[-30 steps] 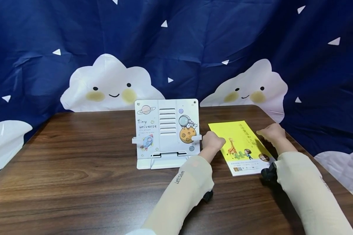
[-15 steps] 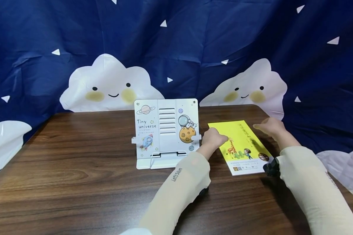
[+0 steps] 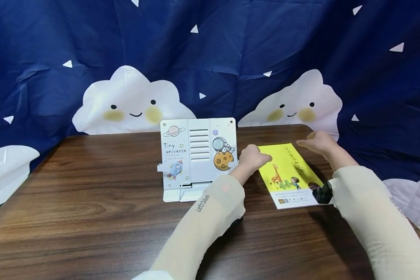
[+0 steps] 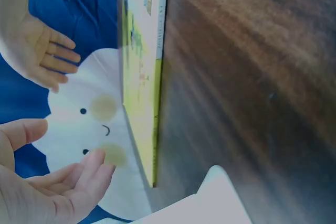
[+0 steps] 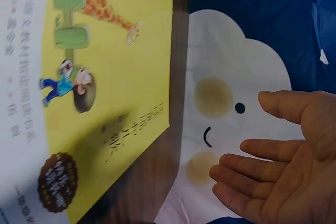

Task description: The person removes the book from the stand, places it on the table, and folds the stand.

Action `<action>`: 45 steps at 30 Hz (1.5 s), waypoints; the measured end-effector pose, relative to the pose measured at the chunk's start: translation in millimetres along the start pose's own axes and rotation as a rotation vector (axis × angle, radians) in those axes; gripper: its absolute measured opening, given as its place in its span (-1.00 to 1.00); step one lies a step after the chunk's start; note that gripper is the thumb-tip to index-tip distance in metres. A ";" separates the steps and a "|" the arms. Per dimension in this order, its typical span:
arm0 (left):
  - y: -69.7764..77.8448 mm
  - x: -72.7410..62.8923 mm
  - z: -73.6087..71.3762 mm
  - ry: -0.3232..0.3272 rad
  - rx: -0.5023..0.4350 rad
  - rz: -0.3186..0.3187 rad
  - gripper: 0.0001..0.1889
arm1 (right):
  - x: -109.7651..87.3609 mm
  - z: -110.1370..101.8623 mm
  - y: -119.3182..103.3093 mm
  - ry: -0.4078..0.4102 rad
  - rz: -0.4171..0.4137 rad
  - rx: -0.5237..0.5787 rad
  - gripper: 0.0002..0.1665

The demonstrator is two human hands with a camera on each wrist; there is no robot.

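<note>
The book (image 3: 288,174) lies on the table (image 3: 91,221) beside the stand (image 3: 198,167), one corner hidden by a black wrist camera (image 3: 323,193). The wrist views show the left hand (image 4: 55,187) and right hand (image 5: 286,163) relaxed; the head view hides most fingers.

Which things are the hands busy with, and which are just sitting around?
Seems part of the job:
- yellow book, flat on the table
- left hand and right hand, near the book, holding nothing

Seems just there:
- white stand, upright near the left hand, not held
- blue cloud curtain, behind
</note>
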State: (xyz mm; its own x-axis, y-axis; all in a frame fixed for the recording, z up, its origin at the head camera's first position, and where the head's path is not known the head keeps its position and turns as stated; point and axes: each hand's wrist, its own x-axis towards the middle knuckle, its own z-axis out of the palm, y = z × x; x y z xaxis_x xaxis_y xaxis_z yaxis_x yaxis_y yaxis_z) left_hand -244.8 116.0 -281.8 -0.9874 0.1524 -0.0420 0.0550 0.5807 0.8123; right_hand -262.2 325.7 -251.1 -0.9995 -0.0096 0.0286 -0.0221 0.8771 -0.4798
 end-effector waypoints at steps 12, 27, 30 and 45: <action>9.8 -2.9 -28.4 0.012 0.024 0.082 -0.73 | 2.3 -6.3 -25.9 -0.096 0.016 -0.008 -0.14; 6.6 -5.9 -76.6 0.038 -0.029 0.135 -0.55 | -0.4 -0.1 -66.7 -0.009 -0.107 -0.023 -0.34; 5.4 -7.1 -85.1 0.053 0.006 0.140 -0.55 | -0.1 2.1 -75.4 0.009 -0.125 -0.026 -0.38; -17.5 -14.5 -131.0 0.086 -0.046 0.148 -0.54 | 1.3 24.8 -100.3 0.031 -0.111 0.084 -0.38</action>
State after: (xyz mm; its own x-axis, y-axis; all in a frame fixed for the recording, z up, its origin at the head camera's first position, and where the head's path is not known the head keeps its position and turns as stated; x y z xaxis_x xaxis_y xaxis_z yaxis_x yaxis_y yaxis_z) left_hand -250.9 -1.1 -219.1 -0.9783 0.1628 0.1281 0.1954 0.5199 0.8316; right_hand -261.7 225.7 -224.7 -0.9897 -0.0883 0.1122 -0.1356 0.8283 -0.5436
